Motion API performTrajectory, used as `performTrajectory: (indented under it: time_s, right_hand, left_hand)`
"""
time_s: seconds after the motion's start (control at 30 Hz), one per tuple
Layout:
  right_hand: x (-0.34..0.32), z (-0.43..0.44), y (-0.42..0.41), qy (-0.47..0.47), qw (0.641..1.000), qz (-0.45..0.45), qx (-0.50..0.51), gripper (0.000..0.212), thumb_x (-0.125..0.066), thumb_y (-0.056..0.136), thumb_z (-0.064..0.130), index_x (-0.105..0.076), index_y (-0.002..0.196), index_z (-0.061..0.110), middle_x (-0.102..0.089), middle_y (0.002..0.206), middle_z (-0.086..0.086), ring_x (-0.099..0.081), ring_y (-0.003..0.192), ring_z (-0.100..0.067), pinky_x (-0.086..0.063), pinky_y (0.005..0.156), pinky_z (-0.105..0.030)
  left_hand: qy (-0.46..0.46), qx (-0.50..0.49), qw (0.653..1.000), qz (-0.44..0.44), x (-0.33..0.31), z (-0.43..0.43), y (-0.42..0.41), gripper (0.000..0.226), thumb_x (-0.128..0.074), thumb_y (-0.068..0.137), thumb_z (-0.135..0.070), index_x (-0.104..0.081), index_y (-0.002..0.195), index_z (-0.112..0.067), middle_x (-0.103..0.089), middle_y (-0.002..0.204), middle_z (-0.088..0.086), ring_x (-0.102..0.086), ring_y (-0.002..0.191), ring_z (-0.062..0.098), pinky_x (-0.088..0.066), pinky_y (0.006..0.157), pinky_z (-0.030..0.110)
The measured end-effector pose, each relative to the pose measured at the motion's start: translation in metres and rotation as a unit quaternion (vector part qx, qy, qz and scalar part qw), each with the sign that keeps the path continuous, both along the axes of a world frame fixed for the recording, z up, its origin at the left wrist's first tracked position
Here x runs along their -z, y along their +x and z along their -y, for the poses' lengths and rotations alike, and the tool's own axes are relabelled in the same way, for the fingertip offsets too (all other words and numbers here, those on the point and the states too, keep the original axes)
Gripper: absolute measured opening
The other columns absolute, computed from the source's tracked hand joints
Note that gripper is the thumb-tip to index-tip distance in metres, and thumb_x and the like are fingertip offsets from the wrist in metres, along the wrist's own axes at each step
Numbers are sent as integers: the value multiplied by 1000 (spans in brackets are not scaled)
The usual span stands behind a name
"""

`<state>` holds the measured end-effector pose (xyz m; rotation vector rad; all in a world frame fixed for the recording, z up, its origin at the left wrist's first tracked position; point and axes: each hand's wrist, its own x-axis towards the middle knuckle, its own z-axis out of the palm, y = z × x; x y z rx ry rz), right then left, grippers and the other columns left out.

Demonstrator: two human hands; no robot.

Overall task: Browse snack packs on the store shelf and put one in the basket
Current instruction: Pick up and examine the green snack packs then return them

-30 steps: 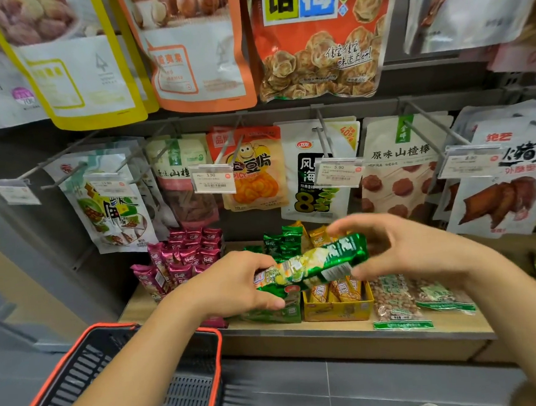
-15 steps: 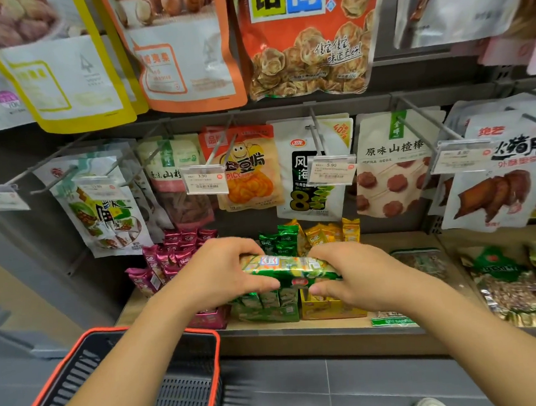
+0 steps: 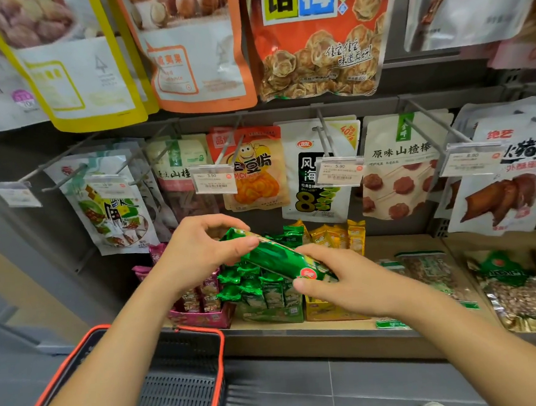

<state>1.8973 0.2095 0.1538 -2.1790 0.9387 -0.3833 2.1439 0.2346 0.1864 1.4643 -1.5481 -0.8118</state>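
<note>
Foil, glossy and green, wraps the long pillow-shaped snack pack [image 3: 280, 259], which is tilted with its crimped end up at the left and a round red logo low at the right; the print on it is too blurred to read. The left hand [image 3: 200, 252] pinches the upper end between thumb and curled fingers, and the right hand [image 3: 354, 282] grips the lower end, thumb beneath and fingers over the top. The pack is held in the air just above a green carton [image 3: 267, 307] of like packs standing upright on the pale wooden shelf [image 3: 301, 329], between a pink carton [image 3: 202, 318] and a yellow carton [image 3: 331, 311]. The basket [image 3: 221, 348], dark slotted plastic with a red rim, sits below the left forearm, in front of the shelf. Soft pouches hang on metal pegs above: an orange bag [image 3: 318, 40] reads 话梅, and a white bag [image 3: 400, 168] reads 原味山楂棒. Clear price tags show 3.90 [image 3: 214, 181] and 5.90 [image 3: 339, 172].
</note>
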Motion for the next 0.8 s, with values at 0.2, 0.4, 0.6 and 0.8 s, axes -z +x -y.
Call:
performTrajectory:
  time_s: [0.2,0.4,0.6,0.8]
  right_hand:
    - [4,-21,26,-2,994,107,22,59,-32,89,68,-58,108,18,-63,87,0,-58,78,-18,-48,78,-51]
    - [1,-23,27,-38,996,71,37,50,-27,96,59,-55,96,17,-60,79,-3,-55,71,-19,-46,70,-47]
    - [3,-14,16,-123,987,-31,95,33,-47,91,60,-41,103,29,-55,89,9,-53,70,-9,-45,59,-33]
    - [10,-13,18,-198,969,-84,123,43,-62,87,52,-25,98,32,-61,89,7,-59,67,-17,-48,54,-36]
  left_hand:
    - [-43,38,997,-53,3,0,-36,43,-56,85,-46,-71,73,-8,-58,58,-3,-47,50,3,-38,50,15]
    - [-21,27,998,-47,7,4,-33,61,-44,95,-51,-67,75,2,-57,63,16,-50,62,17,-38,65,29]
    - [56,32,995,-75,9,8,-26,16,-56,97,-21,-71,103,-19,-62,80,5,-55,58,9,-48,51,22]
    - [78,11,993,-88,11,9,-25,11,-75,81,-14,-72,91,-11,-69,76,4,-63,64,9,-54,56,21]
